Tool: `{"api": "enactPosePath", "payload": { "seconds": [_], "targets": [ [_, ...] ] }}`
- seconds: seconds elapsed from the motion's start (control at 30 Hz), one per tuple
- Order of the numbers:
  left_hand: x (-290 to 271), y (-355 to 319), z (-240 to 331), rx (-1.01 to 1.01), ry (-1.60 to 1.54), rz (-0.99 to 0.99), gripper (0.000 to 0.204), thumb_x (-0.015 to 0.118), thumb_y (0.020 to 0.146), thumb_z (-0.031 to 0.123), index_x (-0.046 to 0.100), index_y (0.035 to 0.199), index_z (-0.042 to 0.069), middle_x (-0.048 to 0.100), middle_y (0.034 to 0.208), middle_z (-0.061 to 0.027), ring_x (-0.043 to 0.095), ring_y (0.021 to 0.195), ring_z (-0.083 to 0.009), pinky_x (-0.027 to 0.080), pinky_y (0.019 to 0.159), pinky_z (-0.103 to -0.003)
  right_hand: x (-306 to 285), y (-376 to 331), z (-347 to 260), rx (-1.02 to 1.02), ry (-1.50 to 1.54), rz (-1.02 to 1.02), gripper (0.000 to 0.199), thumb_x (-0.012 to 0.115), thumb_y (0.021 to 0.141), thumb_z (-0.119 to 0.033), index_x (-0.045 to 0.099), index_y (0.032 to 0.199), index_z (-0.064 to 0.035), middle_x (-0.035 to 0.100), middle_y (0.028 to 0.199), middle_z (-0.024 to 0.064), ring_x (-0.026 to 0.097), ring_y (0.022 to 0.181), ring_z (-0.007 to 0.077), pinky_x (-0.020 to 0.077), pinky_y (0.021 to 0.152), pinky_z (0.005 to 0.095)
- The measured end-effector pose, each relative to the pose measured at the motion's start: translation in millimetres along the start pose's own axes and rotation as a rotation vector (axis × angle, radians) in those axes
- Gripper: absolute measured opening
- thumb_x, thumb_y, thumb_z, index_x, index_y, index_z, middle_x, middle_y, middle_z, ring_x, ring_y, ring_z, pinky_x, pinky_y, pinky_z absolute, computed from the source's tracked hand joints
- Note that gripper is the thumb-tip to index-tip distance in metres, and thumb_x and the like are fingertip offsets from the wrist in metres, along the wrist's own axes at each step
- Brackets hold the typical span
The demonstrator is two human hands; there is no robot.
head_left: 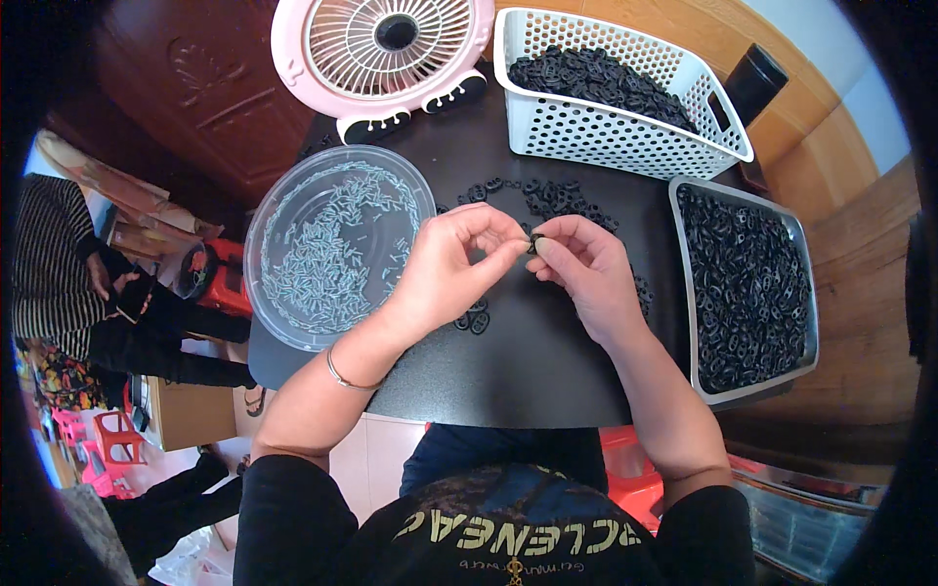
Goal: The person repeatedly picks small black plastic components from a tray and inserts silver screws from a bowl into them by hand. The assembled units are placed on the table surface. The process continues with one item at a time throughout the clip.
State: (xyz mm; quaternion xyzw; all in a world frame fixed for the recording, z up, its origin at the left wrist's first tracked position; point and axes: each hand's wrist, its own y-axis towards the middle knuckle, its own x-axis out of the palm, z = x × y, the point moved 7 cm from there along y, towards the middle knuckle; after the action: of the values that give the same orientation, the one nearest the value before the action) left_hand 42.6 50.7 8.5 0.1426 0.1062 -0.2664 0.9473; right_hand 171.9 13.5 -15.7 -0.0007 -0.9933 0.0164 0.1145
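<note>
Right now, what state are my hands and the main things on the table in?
Left hand: thumb and fingertips pinched together.
Right hand: pinching, fingertips meeting the left's.
Small black piece: held at the fingertips.
Clear round tub: open, partly filled.
White basket: open, holding black pieces.
Metal tray: open, well filled.
Loose black pieces: scattered.
Pink fan: on or off, can't tell.

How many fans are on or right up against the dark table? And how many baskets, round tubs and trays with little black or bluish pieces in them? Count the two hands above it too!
Fans: 1, pink
Baskets: 1, white
Round tubs: 1, clear
Trays: 1, silvery
Hands: 2, left hand and right hand
Total: 6
</note>
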Motion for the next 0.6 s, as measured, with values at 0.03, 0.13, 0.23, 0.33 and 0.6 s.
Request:
{"api": "enactPosePath", "payload": {
  "seconds": [0.03,0.13,0.23,0.33,0.6],
  "targets": [
    [-0.9,-0.3,5.3,0.067,0.114,0.004,0.008,0.059,0.081,0.004,0.058,0.086,-0.002,0.059,0.078,-0.0007,0.052,0.068,-0.003,0.043,0.06,-0.016,0.4,-0.1,2.2,0.034,0.02,-0.002,0.014,0.056,0.083,-0.006,0.055,0.095,0.0007,0.059,0.084,0.0056,0.059,0.073,0.0101,0.0475,0.068,0.0212],
    [1.1,-0.5,-6.1,-0.155,-0.094,-0.026,0.008,0.059,0.081,0.005,0.058,0.086,-0.002,0.059,0.077,-0.002,0.053,0.07,-0.0044,0.044,0.062,-0.017,-0.3,0.3,-3.3,-0.064,-0.044,0.009,0.013,0.056,0.082,-0.005,0.054,0.094,0.0008,0.059,0.084,0.0055,0.059,0.075,0.0106,0.0478,0.068,0.021],
    [0.3,3.1,-7.6,-0.146,-0.235,-0.037,0.01,0.058,0.082,0.008,0.058,0.086,-0.002,0.059,0.077,-0.0029,0.054,0.071,-0.0057,0.044,0.064,-0.019,-1.0,-1.8,-10.9,-0.235,-0.227,0.061,0.012,0.057,0.08,-0.002,0.056,0.091,-0.0008,0.059,0.084,0.0051,0.059,0.077,0.0114,0.0482,0.069,0.0218],
    [1.1,2.5,-6.6,-0.166,-0.318,-0.04,0.013,0.057,0.084,0.012,0.058,0.086,-0.001,0.06,0.076,-0.0035,0.055,0.07,-0.0073,0.045,0.065,-0.02,0.4,-7.8,-25.9,-0.519,-0.414,0.116,0.013,0.061,0.074,0.001,0.059,0.085,-0.0034,0.059,0.084,0.0055,0.06,0.078,0.0143,0.0484,0.07,0.0241],
    [0.7,2.4,-9.7,-0.218,-0.39,-0.059,0.013,0.057,0.084,0.014,0.058,0.085,0.001,0.06,0.075,-0.0036,0.055,0.068,-0.0083,0.044,0.063,-0.02,8.2,-15.1,-36.9,-0.708,-0.672,0.151,0.016,0.065,0.065,0.004,0.061,0.077,-0.0059,0.06,0.086,0.006,0.06,0.08,0.0188,0.0486,0.067,0.0278]
  ]
}}
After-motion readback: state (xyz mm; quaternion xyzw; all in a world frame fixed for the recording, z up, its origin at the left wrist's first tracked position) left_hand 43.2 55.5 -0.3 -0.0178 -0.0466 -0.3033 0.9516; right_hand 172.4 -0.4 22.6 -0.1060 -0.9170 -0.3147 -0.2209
